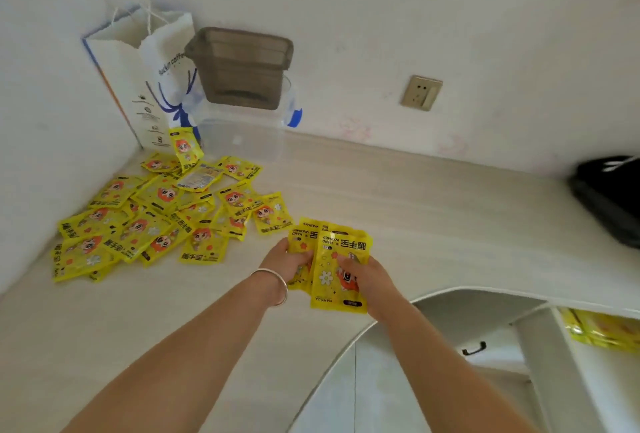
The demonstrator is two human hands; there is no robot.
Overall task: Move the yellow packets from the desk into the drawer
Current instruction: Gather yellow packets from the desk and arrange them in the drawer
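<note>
Both hands, left hand (289, 259) and right hand (367, 275), grip yellow packets (337, 269) reading "HAND WARMER"; bare table (433, 197) at two o'clock.

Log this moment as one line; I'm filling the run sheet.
phase: gathering | hands: left hand and right hand grip packet stack | pile on desk | drawer open, holds packets

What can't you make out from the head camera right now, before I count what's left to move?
- Held yellow packets: they overlap and both hands, left hand and right hand, cover parts, so the number is unclear.
- Pile of packets: stacked, so lower ones are hidden.
- Drawer: cut off by the right edge and the desk; contents mostly unseen.
- Black object: cut off by the right edge, unidentifiable.
</note>
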